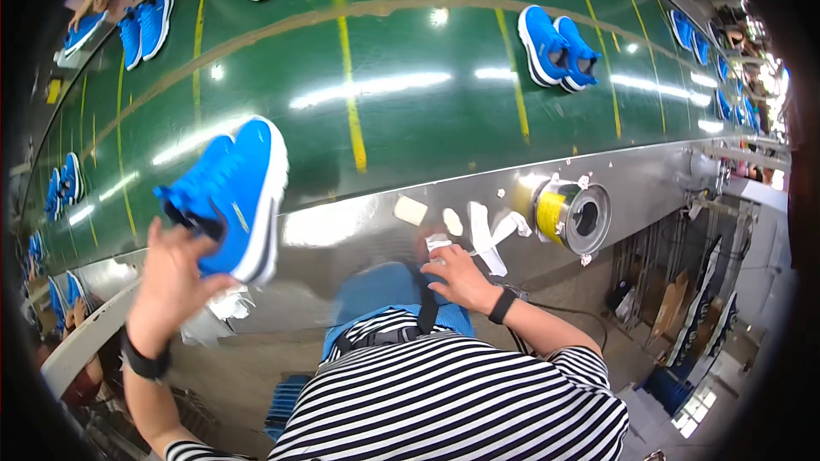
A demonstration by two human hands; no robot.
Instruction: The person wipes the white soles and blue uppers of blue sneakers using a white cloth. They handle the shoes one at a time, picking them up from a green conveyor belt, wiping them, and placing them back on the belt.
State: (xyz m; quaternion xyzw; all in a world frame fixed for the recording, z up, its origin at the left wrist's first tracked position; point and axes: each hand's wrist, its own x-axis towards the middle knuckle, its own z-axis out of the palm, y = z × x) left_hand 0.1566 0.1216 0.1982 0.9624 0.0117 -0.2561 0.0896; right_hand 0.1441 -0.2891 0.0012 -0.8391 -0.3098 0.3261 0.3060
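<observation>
A pair of bright blue sneakers [243, 196] with white soles is tilted over the near edge of the green belt, at the left. My left hand [175, 277] grips them at the heel end, its fingers by the shoe openings and its thumb low beside the sole. My right hand [465, 280] is at the metal ledge in front of my body, fingers loosely bent and apart. Its fingertips are beside a small white scrap [437, 242]; whether they touch it is unclear. White strips [485, 239] and a cream-coloured pad [411, 210] lie close by on the ledge.
The green belt [410, 132] with yellow lines carries several more pairs, including blue sneakers [557, 49] at the right. A round metal container with a yellow label [551, 214] is on the steel ledge [329, 235]. Another person's hand [84, 21] touches a shoe at far left.
</observation>
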